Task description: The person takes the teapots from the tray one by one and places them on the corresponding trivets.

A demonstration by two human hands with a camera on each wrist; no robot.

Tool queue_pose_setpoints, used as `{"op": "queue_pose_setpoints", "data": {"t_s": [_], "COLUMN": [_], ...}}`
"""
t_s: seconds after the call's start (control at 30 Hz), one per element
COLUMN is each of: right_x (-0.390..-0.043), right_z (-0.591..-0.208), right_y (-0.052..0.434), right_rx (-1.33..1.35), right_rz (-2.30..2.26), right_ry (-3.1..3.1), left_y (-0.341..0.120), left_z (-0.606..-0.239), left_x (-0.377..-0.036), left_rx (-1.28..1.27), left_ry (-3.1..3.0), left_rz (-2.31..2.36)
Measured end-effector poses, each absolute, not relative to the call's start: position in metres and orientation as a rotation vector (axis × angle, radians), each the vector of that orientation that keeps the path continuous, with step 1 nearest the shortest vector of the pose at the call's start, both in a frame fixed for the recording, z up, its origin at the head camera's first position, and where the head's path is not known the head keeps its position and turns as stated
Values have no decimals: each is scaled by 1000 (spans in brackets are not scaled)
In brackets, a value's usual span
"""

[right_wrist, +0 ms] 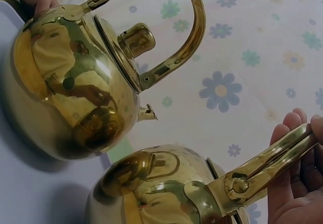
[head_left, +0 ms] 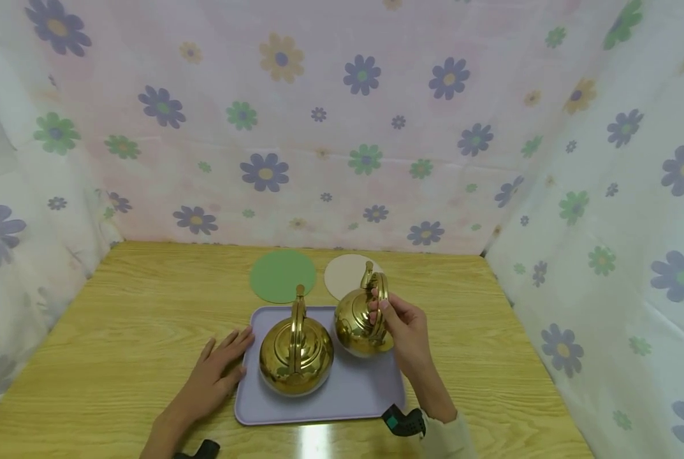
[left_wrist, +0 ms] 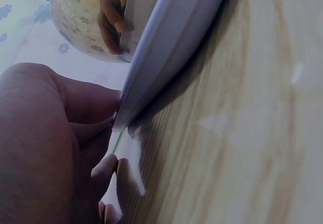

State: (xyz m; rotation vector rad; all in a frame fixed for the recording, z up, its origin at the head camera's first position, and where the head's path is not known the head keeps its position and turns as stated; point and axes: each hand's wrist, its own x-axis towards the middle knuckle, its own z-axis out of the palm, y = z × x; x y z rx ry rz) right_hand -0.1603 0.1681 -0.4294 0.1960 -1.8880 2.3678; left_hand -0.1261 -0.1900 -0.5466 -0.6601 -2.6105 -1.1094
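Note:
My right hand (head_left: 412, 328) grips the arched handle (right_wrist: 267, 161) of a shiny gold kettle (head_left: 356, 322), with the thumb on the near side and the fingers curled behind. This kettle is over the back right part of a lilac tray (head_left: 370, 398), its spout pointing away. Left of it, a second gold kettle (head_left: 273, 362) stands upright on the tray, handle raised; its knobbed lid shows in the right wrist view. With fingers extended, my left hand (head_left: 215, 376) touches the tray's left edge, seen close up in the left wrist view.
Behind the tray, a round green mat (head_left: 282, 275) and a round cream mat (head_left: 340, 274) lie side by side on the wooden table (head_left: 164, 299). The cream one is partly covered by the right kettle. Flowered curtains (head_left: 296, 134) enclose the back and sides.

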Motion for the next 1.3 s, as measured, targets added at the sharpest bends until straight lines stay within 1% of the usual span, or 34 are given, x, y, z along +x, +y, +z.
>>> {"op": "queue_pose_setpoints", "data": {"t_s": [0.3,0.9,1.3], "right_x": [-170,-188,-201], "right_z": [-427,-423,-424], "right_y": [171,170,169], "right_rx": [236,177,212], "right_rz": [2333,2322,2341], "right_ry": [-1898,-1905,-1903], "left_y": [-190,-192,-190], "left_z": [-545,-549,-548], "left_x": [-125,-127,-126], "left_rx": [-654,-652,-632], "left_ry": [-2622,-2637,-2660], "left_rz": [-1120,-1098,-1096]}}
